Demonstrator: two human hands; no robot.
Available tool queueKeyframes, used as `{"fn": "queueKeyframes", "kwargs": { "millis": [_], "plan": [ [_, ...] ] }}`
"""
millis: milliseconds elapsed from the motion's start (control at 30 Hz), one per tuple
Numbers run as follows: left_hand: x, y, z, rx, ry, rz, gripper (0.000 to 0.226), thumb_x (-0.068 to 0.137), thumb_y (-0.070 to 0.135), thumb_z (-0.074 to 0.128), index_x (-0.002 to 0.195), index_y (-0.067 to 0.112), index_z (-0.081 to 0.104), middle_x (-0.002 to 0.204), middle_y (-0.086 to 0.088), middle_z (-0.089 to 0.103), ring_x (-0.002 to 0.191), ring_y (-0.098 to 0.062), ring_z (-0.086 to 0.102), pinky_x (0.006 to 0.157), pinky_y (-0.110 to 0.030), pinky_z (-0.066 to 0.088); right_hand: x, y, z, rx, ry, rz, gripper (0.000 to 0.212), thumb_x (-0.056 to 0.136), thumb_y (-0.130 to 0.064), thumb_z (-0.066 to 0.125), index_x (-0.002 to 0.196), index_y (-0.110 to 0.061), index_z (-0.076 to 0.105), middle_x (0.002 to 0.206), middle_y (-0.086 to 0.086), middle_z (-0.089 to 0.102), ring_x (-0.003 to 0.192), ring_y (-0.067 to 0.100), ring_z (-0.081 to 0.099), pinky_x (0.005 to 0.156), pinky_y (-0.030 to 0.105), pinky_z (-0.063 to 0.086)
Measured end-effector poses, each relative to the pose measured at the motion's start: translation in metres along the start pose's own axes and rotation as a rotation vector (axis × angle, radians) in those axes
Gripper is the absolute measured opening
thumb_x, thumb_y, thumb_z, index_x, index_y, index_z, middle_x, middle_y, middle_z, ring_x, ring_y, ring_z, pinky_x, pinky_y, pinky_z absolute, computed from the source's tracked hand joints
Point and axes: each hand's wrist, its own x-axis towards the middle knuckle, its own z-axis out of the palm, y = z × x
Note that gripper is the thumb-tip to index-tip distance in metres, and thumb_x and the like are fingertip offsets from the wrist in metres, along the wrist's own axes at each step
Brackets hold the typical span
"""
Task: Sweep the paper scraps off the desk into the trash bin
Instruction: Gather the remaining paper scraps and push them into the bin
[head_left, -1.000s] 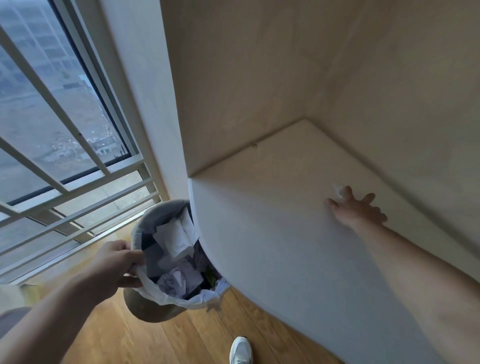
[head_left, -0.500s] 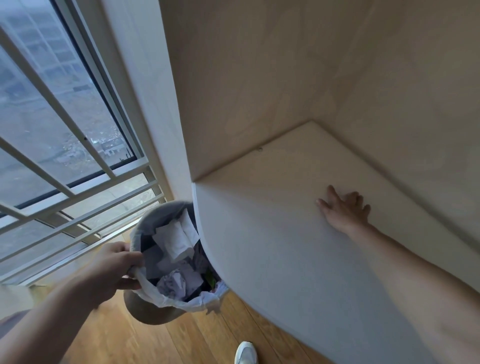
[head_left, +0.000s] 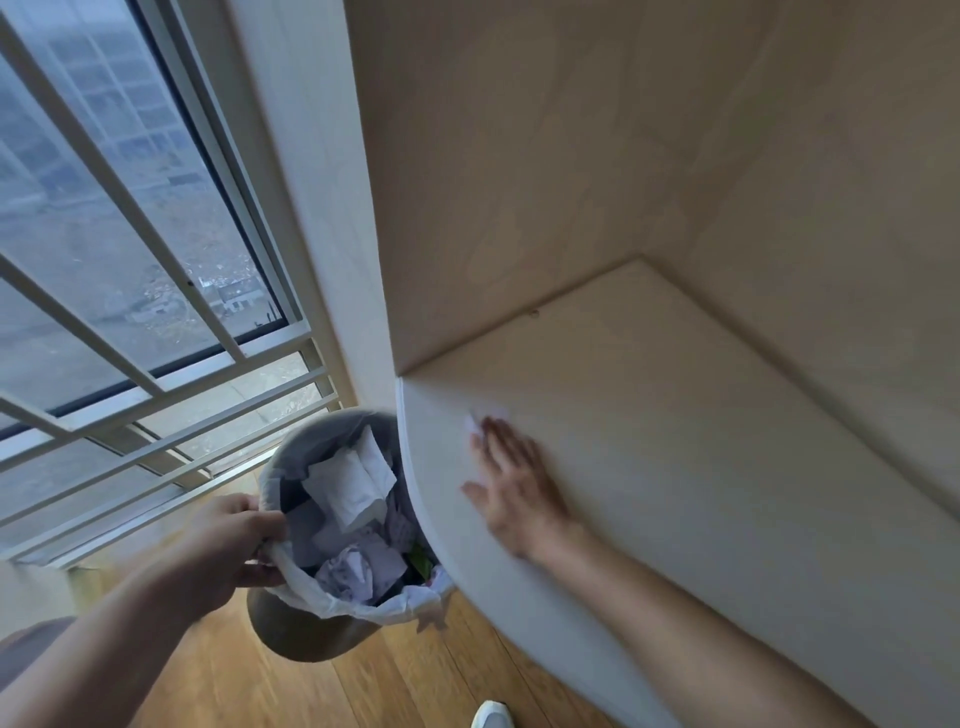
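Two hands are busy, and each one has its own job. Your right hand (head_left: 511, 480) lies flat and open on the desk (head_left: 701, 467), fingers spread and pointing to about 11 o'clock. It grips nothing. It works like a little broom, so the flat palm can push paper along the top. One small white paper scrap (head_left: 475, 422) sits right at your fingertips, on the 11 o'clock side, close to the desk's rounded edge. That looks like the last bit still on the desk; I cannot see any other.

Your left hand (head_left: 228, 551) is closed on the rim of the trash bin (head_left: 311, 631), pinching the white bag (head_left: 332, 597) that lines it. You hold it that way so the bin stays tipped toward the desk, with its open mouth tucked just under the edge. A scrap pushed off the edge should then drop straight in.

Inside the bin, more crumpled paper (head_left: 353, 488) is piled up, so most of the job seems done. I think the next push should go toward 9 o'clock, over the edge above the bin. Go slowly, because a light scrap can flutter and miss, landing on the wood floor (head_left: 415, 686) by your white shoe (head_left: 491, 714).
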Motion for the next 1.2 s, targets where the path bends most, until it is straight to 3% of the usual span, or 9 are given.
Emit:
{"fn": "queueKeyframes", "kwargs": {
  "millis": [133,233,300,367,433,633,800,933,1200],
  "plan": [
    [-0.004,0.003,-0.002,-0.014,0.000,0.006,0.020,0.085,-0.004,0.061,0.104,-0.007,0.057,0.103,-0.032,0.059,0.086,-0.043,0.066,0.054,-0.040,0.058,-0.007,-0.062,0.013,-0.039,-0.134,-0.189,0.064,0.099,-0.050,0.023,0.154,-0.022,0.004,0.162,0.007,-0.012,0.150,0.022,-0.013,0.121,0.049,-0.008],
    [-0.006,0.005,-0.003,-0.027,0.005,0.007,0.020,0.085,-0.004,0.060,0.105,-0.008,0.057,0.104,-0.032,0.060,0.086,-0.043,0.066,0.056,-0.042,0.059,-0.015,-0.082,0.009,0.047,-0.173,-0.455,0.055,0.098,-0.050,0.033,0.147,-0.025,0.033,0.164,0.012,0.004,0.151,0.023,-0.005,0.119,0.046,-0.009],
    [-0.007,0.007,-0.004,-0.028,0.008,0.012,0.020,0.086,-0.005,0.060,0.105,-0.009,0.056,0.104,-0.032,0.060,0.086,-0.043,0.066,0.055,-0.042,0.058,-0.014,-0.077,-0.005,0.233,-0.094,-0.516,0.047,0.097,-0.047,0.042,0.136,-0.024,0.051,0.161,0.013,0.021,0.151,0.023,0.009,0.119,0.032,-0.010],
    [-0.008,0.009,-0.005,-0.033,0.006,0.017,0.020,0.086,-0.005,0.059,0.105,-0.010,0.057,0.104,-0.033,0.060,0.087,-0.043,0.066,0.057,-0.042,0.058,0.005,-0.054,-0.026,0.419,0.062,-0.320,0.042,0.096,-0.038,0.050,0.133,-0.018,0.057,0.157,0.014,0.033,0.146,0.023,0.024,0.117,0.019,-0.002],
    [-0.010,0.011,-0.006,-0.033,0.008,0.023,0.021,0.087,-0.004,0.059,0.107,-0.011,0.057,0.105,-0.032,0.060,0.089,-0.043,0.065,0.061,-0.045,0.059,0.041,-0.018,-0.050,0.445,0.132,-0.030,0.047,0.095,-0.027,0.055,0.140,-0.014,0.050,0.158,0.011,0.030,0.145,0.022,0.028,0.116,0.022,0.015],
    [-0.003,0.009,-0.006,-0.053,0.026,0.047,0.015,0.089,-0.003,0.058,0.103,-0.008,0.058,0.101,-0.029,0.061,0.088,-0.042,0.066,0.065,-0.046,0.060,0.134,0.074,-0.094,0.260,-0.004,0.340,0.074,0.087,-0.016,0.049,0.154,-0.019,0.017,0.162,0.007,0.019,0.143,0.027,0.031,0.112,0.035,0.034],
    [0.009,0.006,-0.005,-0.059,0.051,0.070,0.009,0.087,-0.002,0.059,0.095,-0.004,0.057,0.094,-0.028,0.061,0.082,-0.041,0.067,0.055,-0.041,0.059,0.162,0.093,-0.094,0.042,-0.097,0.370,0.068,0.085,-0.017,0.036,0.150,-0.025,0.018,0.156,0.002,0.029,0.132,0.040,0.038,0.105,0.046,0.038],
    [0.014,0.002,-0.007,-0.068,0.061,0.073,0.009,0.086,-0.002,0.061,0.094,-0.002,0.057,0.091,-0.026,0.060,0.081,-0.040,0.067,0.053,-0.039,0.059,0.152,0.082,-0.084,-0.102,-0.088,0.340,0.059,0.089,-0.022,0.035,0.147,-0.022,0.023,0.158,-0.003,0.025,0.130,0.037,0.034,0.098,0.048,0.039],
    [0.009,-0.001,-0.012,-0.103,0.043,0.048,0.010,0.085,-0.002,0.061,0.094,-0.002,0.056,0.093,-0.025,0.058,0.084,-0.041,0.066,0.050,-0.036,0.058,0.088,0.015,-0.031,-0.080,-0.071,0.073,0.063,0.096,-0.039,0.037,0.153,-0.019,0.019,0.165,-0.002,0.011,0.149,0.029,0.013,0.118,0.041,0.020]
  ]
}}
